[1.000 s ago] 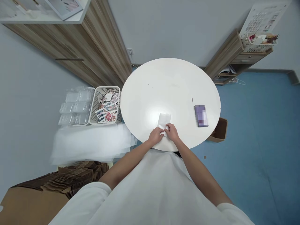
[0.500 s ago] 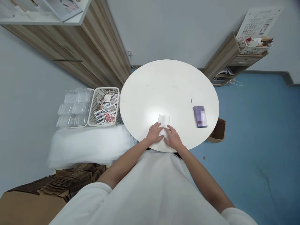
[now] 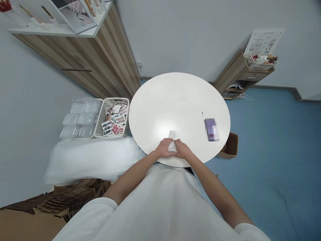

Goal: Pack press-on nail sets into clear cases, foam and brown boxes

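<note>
A small, white folded sheet (image 3: 175, 134) lies at the near edge of the round white table (image 3: 185, 97); whether it is paper or thin foam I cannot tell. My left hand (image 3: 165, 148) grips its left side, thumb along the near end. From the right, my right hand (image 3: 182, 149) closes on the same sheet, its fingers bent over the edge. My thumbs and fingertips nearly meet, and part of the sheet is hidden under them. Further right on the table is a purple item (image 3: 211, 129), blurred out in the picture.
Left of the table stand a white basket (image 3: 99, 129) of printed nail cards, clear plastic boxes (image 3: 79, 117) and a stack of white sheets (image 3: 92, 157). Folded brown cardboard (image 3: 67, 201) is at lower left. An open carton (image 3: 232, 145) sits on the floor at right.
My fingers have closed in from lying spread over the sheet to gripping its sides. The sheet looks more compact. The whole view has shifted slightly with my head.
</note>
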`<action>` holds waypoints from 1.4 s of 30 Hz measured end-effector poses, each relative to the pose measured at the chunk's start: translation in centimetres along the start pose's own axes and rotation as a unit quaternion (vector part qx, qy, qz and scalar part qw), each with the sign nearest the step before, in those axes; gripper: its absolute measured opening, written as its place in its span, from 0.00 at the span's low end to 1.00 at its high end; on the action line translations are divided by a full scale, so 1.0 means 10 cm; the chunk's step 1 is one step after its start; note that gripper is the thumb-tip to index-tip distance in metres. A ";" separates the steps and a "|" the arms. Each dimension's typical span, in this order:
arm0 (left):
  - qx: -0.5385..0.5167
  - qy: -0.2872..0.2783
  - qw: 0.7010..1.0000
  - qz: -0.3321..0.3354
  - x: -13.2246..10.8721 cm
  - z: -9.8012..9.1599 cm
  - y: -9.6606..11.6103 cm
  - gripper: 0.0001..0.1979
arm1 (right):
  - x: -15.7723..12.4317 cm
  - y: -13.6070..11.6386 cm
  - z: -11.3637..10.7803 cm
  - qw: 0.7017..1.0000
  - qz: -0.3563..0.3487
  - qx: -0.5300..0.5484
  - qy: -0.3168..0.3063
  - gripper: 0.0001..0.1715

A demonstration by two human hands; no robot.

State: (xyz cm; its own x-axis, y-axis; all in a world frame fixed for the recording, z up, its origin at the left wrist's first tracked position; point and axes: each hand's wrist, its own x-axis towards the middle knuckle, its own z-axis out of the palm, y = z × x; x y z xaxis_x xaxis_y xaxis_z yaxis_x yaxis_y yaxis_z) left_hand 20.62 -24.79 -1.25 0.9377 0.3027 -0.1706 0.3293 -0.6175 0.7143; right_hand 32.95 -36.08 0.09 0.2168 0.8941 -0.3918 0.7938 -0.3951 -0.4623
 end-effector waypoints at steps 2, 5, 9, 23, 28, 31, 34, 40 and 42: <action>-0.011 -0.035 0.999 0.001 -0.11 -0.01 -0.01 0.38 | -0.09 0.02 -0.01 0.999 -0.010 0.026 -0.031 0.31; -0.009 -0.057 0.998 0.000 -0.24 0.02 -0.02 0.29 | -0.21 0.06 -0.02 0.995 -0.033 0.075 -0.052 0.30; -0.011 -0.008 1.000 -0.027 -0.23 0.07 -0.02 0.18 | -0.19 0.10 -0.09 0.989 -0.025 0.133 -0.062 0.19; -0.086 0.103 0.962 -0.239 -0.01 0.16 0.02 0.18 | 0.21 0.20 -0.03 0.952 0.154 0.247 0.090 0.20; -0.061 0.176 0.951 -0.245 0.05 0.21 0.06 0.17 | 0.18 0.19 0.09 0.950 0.141 0.217 0.174 0.25; -0.065 0.184 0.951 -0.240 0.06 0.22 0.08 0.15 | 0.04 0.20 0.16 0.962 0.076 0.200 0.167 0.20; -0.063 0.173 0.952 -0.244 0.05 0.22 0.10 0.17 | -0.10 0.23 0.21 0.972 0.031 0.191 0.132 0.24; -0.063 0.169 0.952 -0.248 -0.02 0.26 0.14 0.22 | -0.19 0.36 0.17 0.980 0.008 0.198 0.030 0.37; -0.080 0.180 0.949 -0.248 -0.05 0.29 0.17 0.23 | -0.18 0.40 0.15 0.975 0.008 0.223 -0.003 0.40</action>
State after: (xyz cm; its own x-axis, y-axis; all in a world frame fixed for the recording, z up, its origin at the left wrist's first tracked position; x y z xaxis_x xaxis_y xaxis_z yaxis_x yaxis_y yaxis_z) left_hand 21.03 -28.07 -1.92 0.5639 0.7731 -0.2906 0.6719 -0.2249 0.7057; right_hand 34.85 -39.62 -2.21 0.2223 0.8863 -0.4064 0.4645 -0.4627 -0.7551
